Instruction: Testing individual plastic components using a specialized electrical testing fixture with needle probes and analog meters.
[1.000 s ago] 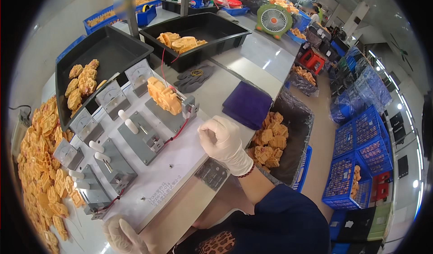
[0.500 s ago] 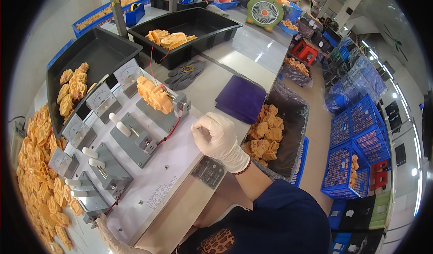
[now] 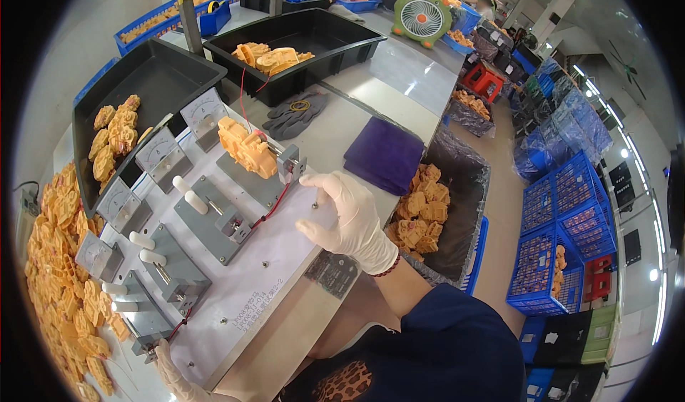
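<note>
1. Nearest in, the left hand [image 3: 175, 377] in a white glove sits at the bottom edge beside the white test board [image 3: 242, 273], mostly cut off; whether its grip has hold of anything, I cannot tell.
2. The right hand [image 3: 346, 220], also gloved, lies on the board's right edge, fingers spread and loose, grip closed on nothing.
3. Just up and left of those fingertips, the orange moulded part [image 3: 246, 149] sits clamped in the top grey fixture [image 3: 260, 177], a red wire trailing from it. Hand and part are near, not touching.
4. More grey fixtures with white handles [image 3: 189, 199] run down the board, dial gauges [image 3: 157, 152] alongside.
5. Loose orange parts [image 3: 61, 259] heap on the counter at left.
6. Further on: a purple cloth [image 3: 385, 152], grey gloves [image 3: 296, 113], two black trays [image 3: 314, 34].
7. Right of the counter, a black-lined bin [image 3: 457, 209] of orange parts; beyond, blue crates [image 3: 564, 216] and a small green fan [image 3: 421, 17].
</note>
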Tool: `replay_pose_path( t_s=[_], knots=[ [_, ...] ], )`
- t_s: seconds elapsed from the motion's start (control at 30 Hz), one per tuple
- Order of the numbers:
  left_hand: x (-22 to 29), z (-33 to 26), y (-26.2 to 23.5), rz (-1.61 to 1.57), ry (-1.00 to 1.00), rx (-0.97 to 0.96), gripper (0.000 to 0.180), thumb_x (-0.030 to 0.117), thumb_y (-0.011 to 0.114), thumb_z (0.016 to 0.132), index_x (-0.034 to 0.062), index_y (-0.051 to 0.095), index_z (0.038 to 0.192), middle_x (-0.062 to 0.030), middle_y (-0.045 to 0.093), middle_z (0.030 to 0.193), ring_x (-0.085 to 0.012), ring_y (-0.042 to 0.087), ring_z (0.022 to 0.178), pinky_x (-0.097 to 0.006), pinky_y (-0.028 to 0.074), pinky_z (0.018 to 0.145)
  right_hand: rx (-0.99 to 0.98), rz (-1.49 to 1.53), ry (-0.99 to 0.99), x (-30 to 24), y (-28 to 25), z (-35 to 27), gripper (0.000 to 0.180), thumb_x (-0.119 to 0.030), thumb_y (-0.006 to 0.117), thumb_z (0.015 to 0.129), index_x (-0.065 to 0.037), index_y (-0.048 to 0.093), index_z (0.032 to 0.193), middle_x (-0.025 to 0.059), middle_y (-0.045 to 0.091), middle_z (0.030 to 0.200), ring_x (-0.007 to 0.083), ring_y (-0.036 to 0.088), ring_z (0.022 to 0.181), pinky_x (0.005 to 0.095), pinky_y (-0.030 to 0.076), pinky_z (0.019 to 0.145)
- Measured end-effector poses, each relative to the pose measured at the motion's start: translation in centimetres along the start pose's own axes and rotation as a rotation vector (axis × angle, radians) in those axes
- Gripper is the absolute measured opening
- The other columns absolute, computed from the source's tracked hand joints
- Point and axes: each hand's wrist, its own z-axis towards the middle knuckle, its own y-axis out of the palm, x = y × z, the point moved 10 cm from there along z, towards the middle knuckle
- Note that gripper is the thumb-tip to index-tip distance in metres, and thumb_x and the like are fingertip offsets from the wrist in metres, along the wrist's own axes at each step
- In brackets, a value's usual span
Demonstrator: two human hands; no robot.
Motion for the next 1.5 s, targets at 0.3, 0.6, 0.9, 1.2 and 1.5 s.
replay_pose_path(
  t_s=[0.3, 0.6, 0.9, 1.2, 1.5],
  knots=[
    [0.3, 0.2, 0.2, 0.018, 0.02, -0.038, 0.133, 0.099, 0.018, 0.073, -0.0105, 0.043, 0.144, -0.0245, 0.052, 0.143, -0.0363, 0.047, 0.134, -0.049, 0.033, 0.114, 0.067, -0.062, -0.128, -0.8, -0.5, -0.9, 0.073, -0.057, 0.08, 0.066, -0.009, 0.065, 0.119, 0.0112, 0.064, 0.101, 0.0271, 0.062, 0.083, 0.0357, 0.053, 0.073],
    [-1.3, -0.2, -0.9, 0.088, 0.048, -0.045, 0.131, 0.098, 0.018, 0.075, -0.0096, 0.042, 0.145, -0.0245, 0.052, 0.143, -0.0364, 0.047, 0.135, -0.049, 0.032, 0.114, -0.017, -0.027, -0.109, -1.2, 0.9, -0.4, 0.075, -0.062, 0.076, 0.068, -0.005, 0.067, 0.116, 0.0137, 0.067, 0.098, 0.029, 0.066, 0.081, 0.0364, 0.053, 0.072],
    [-10.0, -1.0, -2.0, 0.069, 0.108, -0.214, 0.13, 0.097, 0.011, 0.076, -0.0082, 0.047, 0.142, -0.0233, 0.055, 0.14, -0.0352, 0.048, 0.134, -0.049, 0.03, 0.115, -0.018, -0.056, -0.111, -0.9, 0.3, -0.7, 0.078, -0.07, 0.073, 0.068, -0.006, 0.068, 0.112, 0.0152, 0.067, 0.098, 0.0309, 0.066, 0.083, 0.0375, 0.053, 0.073],
    [-8.5, -1.0, -1.7, 0.068, 0.02, -0.163, 0.13, 0.097, 0.009, 0.075, -0.0065, 0.047, 0.144, -0.0234, 0.055, 0.14, -0.0346, 0.047, 0.135, -0.049, 0.028, 0.116, 0.004, -0.093, -0.165, -1.4, 0.1, -0.5, 0.075, -0.065, 0.077, 0.067, -0.006, 0.068, 0.112, 0.01, 0.066, 0.094, 0.0253, 0.063, 0.079, 0.0368, 0.053, 0.071],
    [-10.9, -1.0, -2.0, 0.071, 0.122, -0.241, 0.128, 0.096, 0.009, 0.077, -0.0068, 0.047, 0.144, -0.0235, 0.055, 0.141, -0.0347, 0.047, 0.135, -0.049, 0.028, 0.116, 0.003, -0.109, -0.156, -1.3, 0.2, -0.4, 0.073, -0.064, 0.077, 0.067, -0.007, 0.068, 0.111, 0.0091, 0.066, 0.094, 0.0255, 0.063, 0.079, 0.0368, 0.053, 0.071]
  ],
)
